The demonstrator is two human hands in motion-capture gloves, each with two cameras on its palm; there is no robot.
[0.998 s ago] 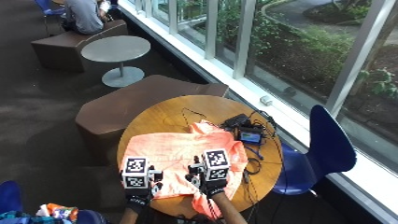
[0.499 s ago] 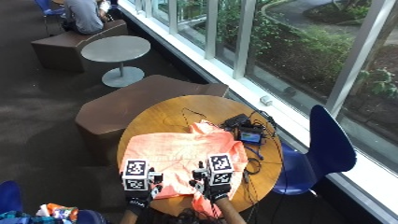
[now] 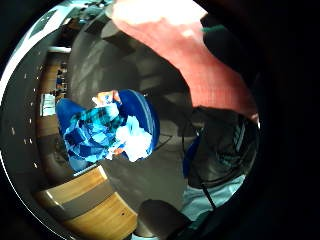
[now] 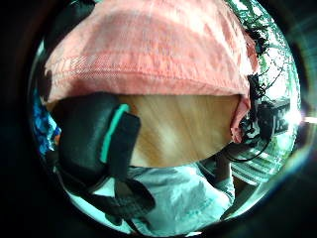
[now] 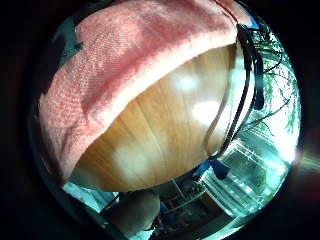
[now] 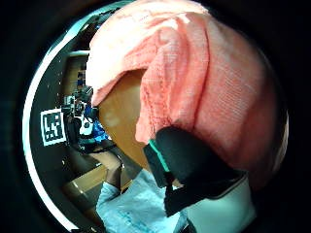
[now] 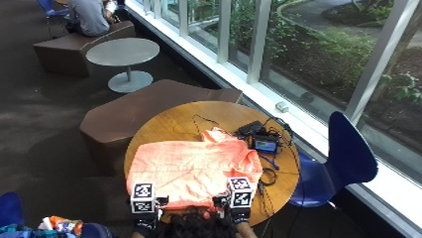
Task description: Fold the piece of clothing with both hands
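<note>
On the round tabletop (image 7: 171, 119), my 2 hands, left hand (image 7: 143, 206) and right hand (image 7: 238, 201), pinch the orange shirt (image 7: 191, 171) at its near edge; my head hides the hem between them.

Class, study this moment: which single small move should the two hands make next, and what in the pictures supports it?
Probably lift the near hem and carry it away from the person, over the garment. The orange shirt lies spread flat on the round wooden table, and the left hand and right hand sit at its near edge with cloth in the grip, so the first fold looks ready.
</note>
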